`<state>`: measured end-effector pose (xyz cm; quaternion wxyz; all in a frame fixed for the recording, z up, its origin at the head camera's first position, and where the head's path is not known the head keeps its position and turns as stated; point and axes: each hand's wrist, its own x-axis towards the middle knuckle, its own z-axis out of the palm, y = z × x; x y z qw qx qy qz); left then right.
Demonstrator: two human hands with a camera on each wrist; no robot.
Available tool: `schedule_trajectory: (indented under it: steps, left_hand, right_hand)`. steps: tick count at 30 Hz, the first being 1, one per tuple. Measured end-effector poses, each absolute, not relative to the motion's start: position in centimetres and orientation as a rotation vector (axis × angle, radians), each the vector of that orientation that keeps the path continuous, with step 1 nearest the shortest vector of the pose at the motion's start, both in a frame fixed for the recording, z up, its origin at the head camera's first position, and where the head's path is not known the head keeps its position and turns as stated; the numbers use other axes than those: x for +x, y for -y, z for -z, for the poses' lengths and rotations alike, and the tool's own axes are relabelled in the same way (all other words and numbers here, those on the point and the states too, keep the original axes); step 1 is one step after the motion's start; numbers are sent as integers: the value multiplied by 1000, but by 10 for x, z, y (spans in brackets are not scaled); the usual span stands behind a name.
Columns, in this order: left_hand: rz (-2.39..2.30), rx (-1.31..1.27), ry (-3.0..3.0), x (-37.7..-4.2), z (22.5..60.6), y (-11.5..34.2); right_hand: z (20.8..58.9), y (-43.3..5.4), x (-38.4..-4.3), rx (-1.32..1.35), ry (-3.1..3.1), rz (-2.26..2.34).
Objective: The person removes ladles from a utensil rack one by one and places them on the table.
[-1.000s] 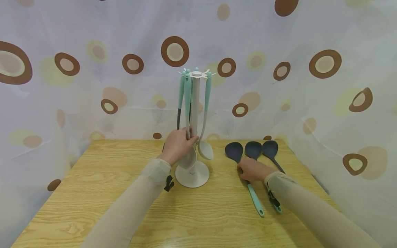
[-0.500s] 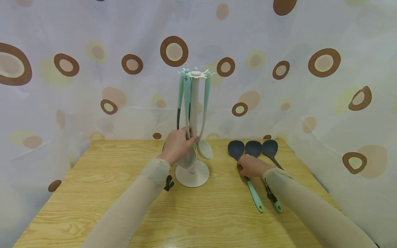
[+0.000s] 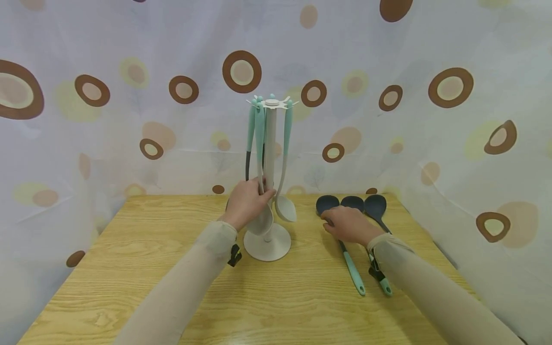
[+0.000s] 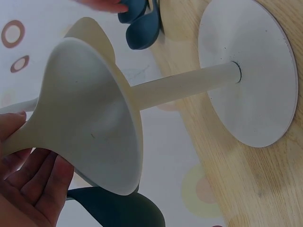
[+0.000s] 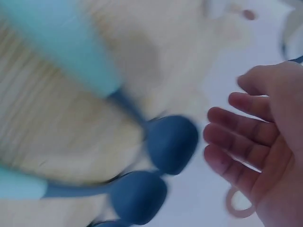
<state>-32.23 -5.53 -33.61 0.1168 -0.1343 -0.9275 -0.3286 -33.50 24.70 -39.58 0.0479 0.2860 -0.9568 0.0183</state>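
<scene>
A white utensil rack (image 3: 269, 158) stands on the table with several mint-handled utensils hanging from it. My left hand (image 3: 247, 200) grips the neck of a hanging white ladle (image 4: 94, 113), thumb on one side and fingers on the other. To the rack's right lie three dark ladles: the left ladle (image 3: 326, 203), the middle ladle (image 3: 352, 201) and the right ladle (image 3: 375, 206). Over the left and middle ones hovers my right hand (image 3: 350, 224). In the right wrist view its fingers (image 5: 241, 127) are loosely bent, apart from the ladles, and hold nothing.
Another white ladle (image 3: 285, 209) hangs on the rack's right side. A dark utensil (image 4: 120, 208) hangs behind my left hand. The round rack base (image 3: 267, 244) rests on the wooden table (image 3: 276, 297). A patterned sheet (image 3: 194, 129) hangs behind and at the sides.
My right hand moved the left dark ladle slightly right and away from me, toward the middle one, then let go and rose off it. My left hand stayed on the white ladle.
</scene>
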Motion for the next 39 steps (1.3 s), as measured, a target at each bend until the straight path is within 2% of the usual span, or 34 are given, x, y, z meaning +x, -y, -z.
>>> schedule_trajectory:
  steps: [10,18,29,39]
  left_hand:
    - [963,-396,2704,-323,338,55]
    - [920,-400,2714,-323,338,55]
    - [936,-401,2714,-323,338,55]
    - [973,-405,2701,-323,338,55]
  right_hand:
    - [351,-194,-322,965,2734,-299]
    - [327,-162,-328,880,2706,-384]
    - [313,-139,-340,866,2622,-758]
    - [309,-132,-342,837,2555,-875]
